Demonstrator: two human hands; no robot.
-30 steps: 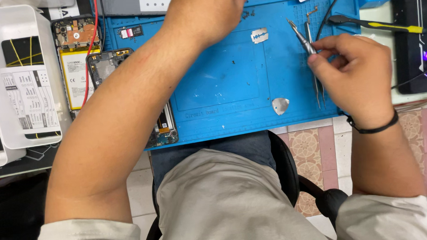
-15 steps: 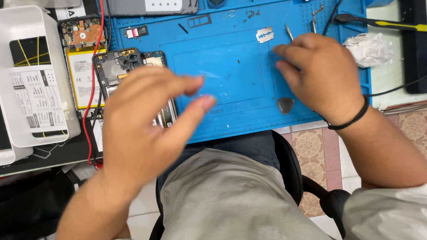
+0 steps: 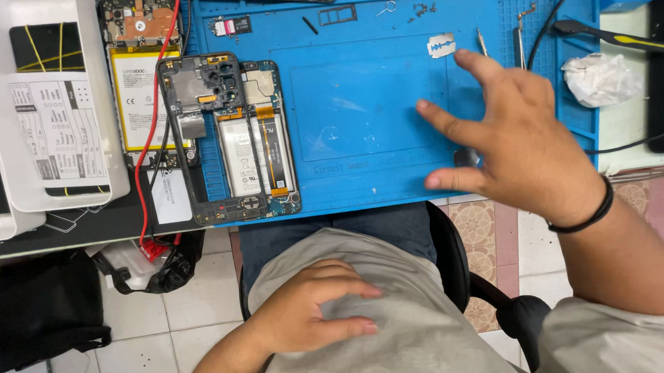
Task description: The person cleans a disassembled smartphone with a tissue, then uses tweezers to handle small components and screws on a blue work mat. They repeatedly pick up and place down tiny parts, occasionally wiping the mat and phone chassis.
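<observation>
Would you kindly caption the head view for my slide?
Right hand spread above blue repair mat; left hand on lap; opened phone lies beside.

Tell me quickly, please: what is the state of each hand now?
Left hand: open, holding nothing, resting flat on the grey shirt.
Right hand: open, fingers spread, holding nothing, over the blue mat.

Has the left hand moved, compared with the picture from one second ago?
Yes. The left hand has come back off the blue mat toward the body and now rests open on the person's lap, below the mat's near edge.
</observation>
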